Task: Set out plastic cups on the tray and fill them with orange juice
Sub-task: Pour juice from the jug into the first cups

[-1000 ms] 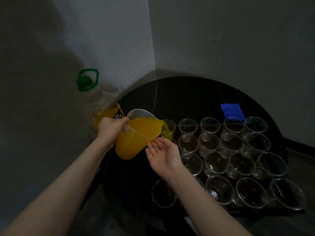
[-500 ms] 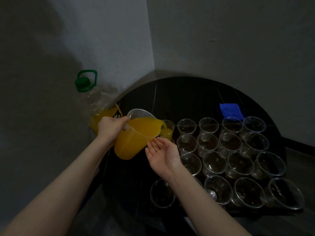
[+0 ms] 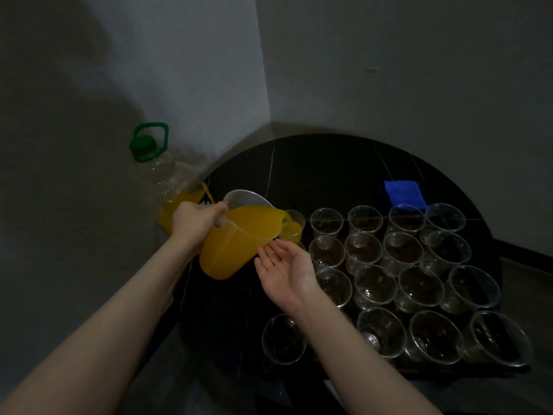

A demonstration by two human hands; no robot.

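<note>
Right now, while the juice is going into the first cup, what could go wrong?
1. The cup under the spout looks nearly full; more tilt of the jug may overflow it.
2. The jug is heavy with juice, and only the left hand grips its handle. The right hand lies open under it, so a slip could spill.
3. The empty cups stand tightly packed; a bump from the right hand may topple several.

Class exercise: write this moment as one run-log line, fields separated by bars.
left hand grips tilted pitcher | juice entering far-left cup | right hand open, fingers under pitcher | other cups look empty
</note>
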